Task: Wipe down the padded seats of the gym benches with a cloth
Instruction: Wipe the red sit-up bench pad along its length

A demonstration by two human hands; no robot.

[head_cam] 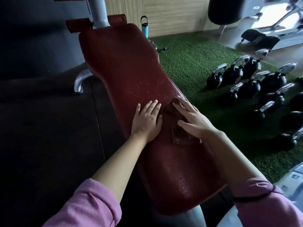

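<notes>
A long dark red padded bench seat [127, 66] runs from the lower right toward the upper left, speckled with small droplets. A dark brown cloth [177, 133] lies on the pad near its right edge. My right hand [191, 118] lies flat on the cloth with straight, spread fingers pressing it down. My left hand [147, 120] rests flat on the bare pad just left of the cloth, fingers straight. Most of the cloth is hidden under my right palm.
Several black kettlebells [249, 79] stand on green artificial turf [196, 63] to the right of the bench. A blue water bottle [144, 28] stands beyond the pad. The bench's grey metal frame [98, 12] and a curved foot [80, 82] show at the left over dark flooring.
</notes>
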